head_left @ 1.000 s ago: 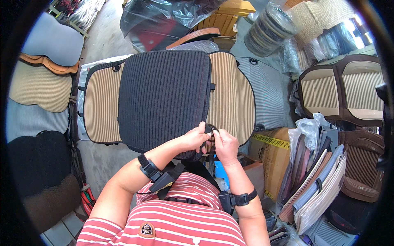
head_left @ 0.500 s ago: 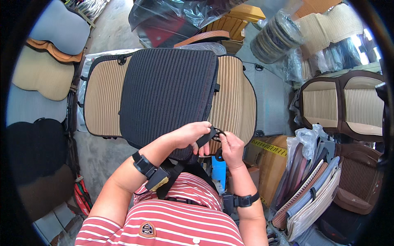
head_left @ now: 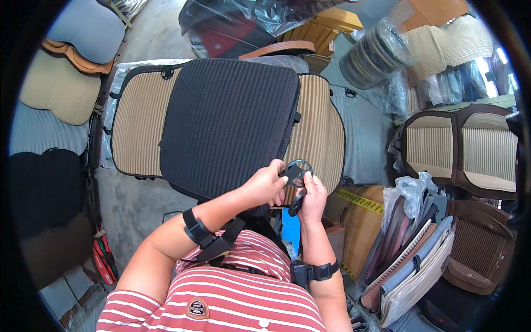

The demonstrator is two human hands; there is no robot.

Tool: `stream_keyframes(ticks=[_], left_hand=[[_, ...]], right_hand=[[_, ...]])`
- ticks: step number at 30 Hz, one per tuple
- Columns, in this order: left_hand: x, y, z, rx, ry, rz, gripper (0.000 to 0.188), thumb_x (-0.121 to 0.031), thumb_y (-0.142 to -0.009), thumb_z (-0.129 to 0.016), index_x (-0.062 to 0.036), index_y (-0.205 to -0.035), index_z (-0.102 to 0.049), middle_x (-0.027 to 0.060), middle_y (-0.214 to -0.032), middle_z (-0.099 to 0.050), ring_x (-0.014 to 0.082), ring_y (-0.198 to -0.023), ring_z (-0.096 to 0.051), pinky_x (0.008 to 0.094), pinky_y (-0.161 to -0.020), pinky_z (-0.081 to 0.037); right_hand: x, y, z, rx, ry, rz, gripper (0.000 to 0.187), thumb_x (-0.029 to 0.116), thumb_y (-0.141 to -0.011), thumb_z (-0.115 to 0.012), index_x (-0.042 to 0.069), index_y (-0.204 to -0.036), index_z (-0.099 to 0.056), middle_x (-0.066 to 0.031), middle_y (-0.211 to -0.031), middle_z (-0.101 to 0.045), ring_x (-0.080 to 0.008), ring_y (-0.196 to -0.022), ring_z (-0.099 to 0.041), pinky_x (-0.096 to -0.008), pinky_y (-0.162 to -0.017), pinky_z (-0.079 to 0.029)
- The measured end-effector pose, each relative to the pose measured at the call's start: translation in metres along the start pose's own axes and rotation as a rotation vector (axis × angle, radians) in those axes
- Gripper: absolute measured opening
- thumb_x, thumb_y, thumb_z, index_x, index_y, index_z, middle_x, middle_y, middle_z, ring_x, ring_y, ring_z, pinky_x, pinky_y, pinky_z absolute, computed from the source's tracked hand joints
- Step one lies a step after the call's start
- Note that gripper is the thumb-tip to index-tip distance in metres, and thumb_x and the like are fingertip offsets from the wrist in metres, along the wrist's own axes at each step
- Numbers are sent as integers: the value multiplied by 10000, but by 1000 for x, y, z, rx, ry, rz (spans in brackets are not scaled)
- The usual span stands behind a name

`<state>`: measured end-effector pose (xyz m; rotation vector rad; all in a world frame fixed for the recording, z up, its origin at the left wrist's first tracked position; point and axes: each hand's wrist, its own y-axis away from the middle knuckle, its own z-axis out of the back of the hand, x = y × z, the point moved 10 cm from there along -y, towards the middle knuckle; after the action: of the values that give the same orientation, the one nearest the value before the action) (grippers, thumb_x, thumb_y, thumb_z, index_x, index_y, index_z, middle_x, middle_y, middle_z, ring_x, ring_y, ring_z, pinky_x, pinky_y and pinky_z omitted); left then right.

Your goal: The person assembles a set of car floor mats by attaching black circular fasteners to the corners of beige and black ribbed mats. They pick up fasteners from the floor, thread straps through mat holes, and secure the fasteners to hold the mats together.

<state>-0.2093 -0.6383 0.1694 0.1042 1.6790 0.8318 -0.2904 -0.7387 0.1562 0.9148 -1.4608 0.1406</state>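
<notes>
My left hand (head_left: 266, 183) pinches one end of a short black strap (head_left: 291, 175) at the near edge of the seat covers. My right hand (head_left: 312, 200) grips a loop of thin black cord (head_left: 303, 162) that rings this strap. A dark flat rounded piece (head_left: 297, 203), its kind unclear, hangs beside the right fingers. Both hands are close together, thumbs meeting near the strap. Just beyond them lies a black ribbed car seat cover (head_left: 229, 116) with a black edge, on top of a beige striped seat cover (head_left: 315, 130).
More seat covers are stacked at the left (head_left: 61, 86). A brown-and-beige cover (head_left: 431, 146) lies at the right, above bagged covers (head_left: 412, 265) standing upright. A cardboard box (head_left: 359, 229) is right of my right arm. Wrapped rolls (head_left: 376, 58) stand at the far right.
My hands have shifted slightly right, and the thin cord now shows as an open loop around the strap. The dark rounded piece has swung to beside my right fingers.
</notes>
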Motion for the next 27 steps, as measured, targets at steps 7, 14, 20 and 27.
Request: stream_keyframes(ticks=[7, 14, 20, 27], left_hand=[[-25, 17, 9, -339, -651, -372, 244, -196, -854, -553, -6, -703, -521, 192, -675, -589, 322, -605, -608, 378, -535, -479], [-11, 15, 0, -365, -775, -492, 186, -151, -829, -530, -21, -699, -548, 156, -641, -588, 330, -615, -608, 400, -570, -491], [1, 12, 6, -97, -263, -515, 263, -155, -839, -608, -1, -1052, -611, 131, -1009, -567, 218, -926, -583, 307, -769, -489], [-24, 36, -46, 229, -218, -487, 300, -187, -832, -622, 32, -1029, -569, 122, -931, -541, 196, -874, -569, 313, -722, -475]], right_hand=[[-36, 12, -5, -41, -279, -380, 280, 284, -916, -513, 40, -781, -538, -35, -534, -483, -118, -436, -461, -244, -379, -347], [-49, 32, -37, 116, -691, -601, 278, 277, -951, -428, 64, -777, -466, -22, -548, -445, -132, -398, -401, -252, -377, -327], [-46, 20, 40, -113, -267, -367, 186, 228, -921, -510, 49, -874, -532, -45, -599, -518, -109, -441, -451, -230, -396, -352], [-2, 13, 29, -153, -68, 56, 252, 233, -946, -473, 4, -944, -577, 3, -581, -493, -58, -503, -437, -194, -477, -344]])
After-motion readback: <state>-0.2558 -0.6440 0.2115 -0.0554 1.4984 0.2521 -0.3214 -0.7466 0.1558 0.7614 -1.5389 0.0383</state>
